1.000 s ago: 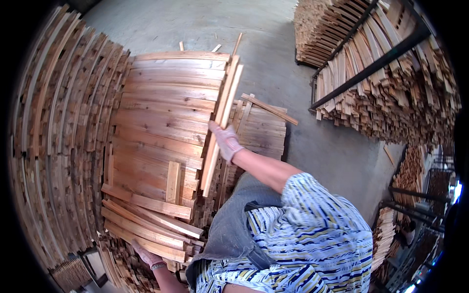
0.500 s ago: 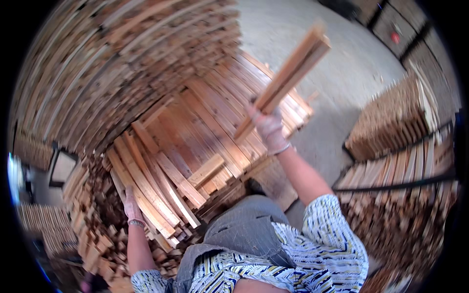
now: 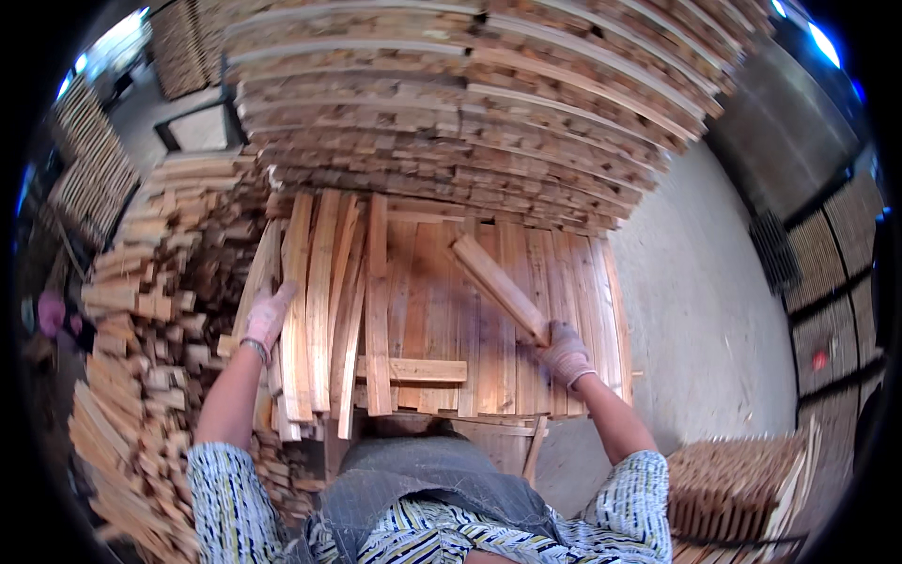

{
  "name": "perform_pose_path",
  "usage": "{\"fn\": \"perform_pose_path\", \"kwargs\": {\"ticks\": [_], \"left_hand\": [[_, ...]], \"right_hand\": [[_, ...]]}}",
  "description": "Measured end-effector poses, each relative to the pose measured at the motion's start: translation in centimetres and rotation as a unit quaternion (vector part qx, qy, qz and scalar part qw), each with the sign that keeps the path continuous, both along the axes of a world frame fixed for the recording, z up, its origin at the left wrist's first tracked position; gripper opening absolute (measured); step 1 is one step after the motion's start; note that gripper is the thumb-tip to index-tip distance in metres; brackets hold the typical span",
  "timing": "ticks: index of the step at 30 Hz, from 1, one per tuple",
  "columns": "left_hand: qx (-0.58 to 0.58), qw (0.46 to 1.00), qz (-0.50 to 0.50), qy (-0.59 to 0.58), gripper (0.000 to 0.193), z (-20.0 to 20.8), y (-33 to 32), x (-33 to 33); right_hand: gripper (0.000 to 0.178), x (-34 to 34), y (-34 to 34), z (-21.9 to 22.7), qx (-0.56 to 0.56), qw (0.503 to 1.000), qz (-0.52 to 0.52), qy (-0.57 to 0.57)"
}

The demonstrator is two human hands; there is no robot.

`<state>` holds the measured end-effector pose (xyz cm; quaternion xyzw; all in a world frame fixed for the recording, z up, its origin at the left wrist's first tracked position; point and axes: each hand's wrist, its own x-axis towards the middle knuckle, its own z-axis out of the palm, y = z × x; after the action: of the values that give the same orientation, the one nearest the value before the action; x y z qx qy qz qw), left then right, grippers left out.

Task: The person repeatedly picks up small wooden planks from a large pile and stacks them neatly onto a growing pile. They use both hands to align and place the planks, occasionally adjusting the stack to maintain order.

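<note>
My right hand (image 3: 567,354), in a pale glove, is closed round the near end of a wooden board (image 3: 498,287). That board slants up and leftward over a layer of planks (image 3: 536,254) laid side by side. At the left, my gloved left hand (image 3: 270,315) wraps the outer edge of a loose plank (image 3: 298,310), its fingers partly hidden. Several loose planks lie beside it on the left part of the layer, among them a long plank (image 3: 378,310). A short board (image 3: 413,370) lies crosswise near the front edge.
A tall wall of stacked lumber (image 3: 451,113) rises right behind the plank layer. Heaped wood pieces (image 3: 169,310) spread along the left. Concrete floor (image 3: 676,282) runs along the right, with a bundle of sticks (image 3: 723,484) at the lower right and a dark crate (image 3: 775,249) farther back.
My view has swung to the right, bringing the stack square ahead. My right hand has lowered the raised lumber over the planks. My left hand stays by the loose planks.
</note>
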<state>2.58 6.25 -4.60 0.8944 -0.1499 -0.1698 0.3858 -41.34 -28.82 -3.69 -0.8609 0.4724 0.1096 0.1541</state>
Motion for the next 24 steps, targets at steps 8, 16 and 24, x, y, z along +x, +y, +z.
{"fn": "perform_pose_path", "kwargs": {"ticks": [8,16,24], "left_hand": [[-0.129,0.985,0.022,0.11,0.084,0.3,-0.1,-0.9],[-0.134,0.986,0.024,0.097,0.082,-1.7,0.3,0.8],[-0.136,0.984,-0.009,0.114,0.066,-0.8,1.0,0.5]], "right_hand": [[0.06,-0.5,-2.7,-2.7,0.038,0.99,0.134,-0.002],[0.044,4.4,-13.4,-0.7,-0.102,0.967,0.228,-0.055],[0.034,8.7,-21.6,-6.4,-0.044,0.951,0.277,-0.132]]}}
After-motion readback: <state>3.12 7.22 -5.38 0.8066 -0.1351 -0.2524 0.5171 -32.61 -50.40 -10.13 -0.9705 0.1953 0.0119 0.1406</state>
